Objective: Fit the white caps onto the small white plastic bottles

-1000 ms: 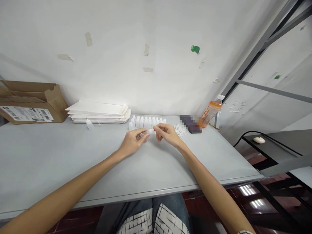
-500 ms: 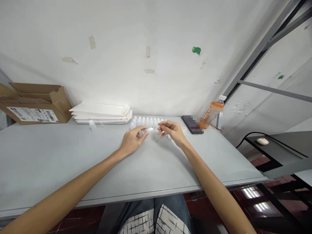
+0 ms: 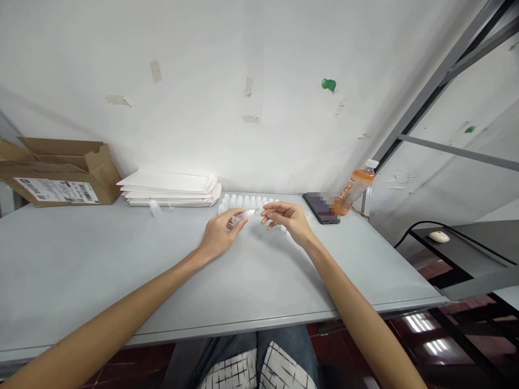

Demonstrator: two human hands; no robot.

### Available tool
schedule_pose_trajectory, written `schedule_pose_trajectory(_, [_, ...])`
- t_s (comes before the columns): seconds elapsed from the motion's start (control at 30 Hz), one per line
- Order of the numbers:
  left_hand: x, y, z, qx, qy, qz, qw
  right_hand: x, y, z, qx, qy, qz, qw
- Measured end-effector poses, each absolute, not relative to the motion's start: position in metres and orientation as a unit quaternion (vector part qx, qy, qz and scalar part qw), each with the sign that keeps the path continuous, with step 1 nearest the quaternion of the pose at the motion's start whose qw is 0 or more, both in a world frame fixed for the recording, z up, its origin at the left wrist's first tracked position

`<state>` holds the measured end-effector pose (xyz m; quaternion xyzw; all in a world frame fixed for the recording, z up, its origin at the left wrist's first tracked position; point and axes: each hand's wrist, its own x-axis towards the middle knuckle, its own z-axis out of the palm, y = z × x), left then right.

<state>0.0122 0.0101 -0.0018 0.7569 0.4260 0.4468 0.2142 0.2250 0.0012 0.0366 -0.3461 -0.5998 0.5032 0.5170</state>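
Note:
Between its thumb and fingers, my left hand (image 3: 218,235) holds a small translucent white needle-tip bottle (image 3: 244,217), tilted with its thin tip toward the right. My right hand (image 3: 292,222) is closed in a pinch just beside that tip; whatever is in the pinch is too small to make out. Behind both hands stand rows of similar small white bottles (image 3: 246,202), partly hidden by the fingers. Another needle-tip bottle (image 3: 154,209) stands apart at the left, its thin tip pointing up. Several tiny clear pieces (image 3: 310,219) lie to the right of my right hand.
A stack of white envelopes (image 3: 170,188) lies against the wall, with an open cardboard box (image 3: 60,175) left of it. At the right, a phone (image 3: 318,208) lies by a leaning orange drink bottle (image 3: 354,186). The grey table's front edge (image 3: 227,328) runs before my lap.
My right fingers have drawn slightly away from the bottle's tip, and the bottle tilts up a little more. The whole view has shifted slightly.

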Motion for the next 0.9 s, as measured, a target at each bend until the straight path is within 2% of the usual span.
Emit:
schedule_pose_trajectory(0.37, [0.0121,0.0096,-0.0021,0.757,0.42,0.448,0.224,0.2243,0.0021,0.0368,-0.368,-0.579,0.516,0.513])
schedule_pose_trajectory(0.6, [0.013,0.0062,0.0004,0.762,0.411,0.446,0.228,0.2243,0.004,0.0357,-0.369,-0.597,0.473,0.532])
schedule_pose_trajectory(0.9, [0.0145,0.0022,0.0042,0.762,0.403,0.443,0.245,0.2227,0.0026,0.0355,-0.362,-0.584,0.497,0.53])
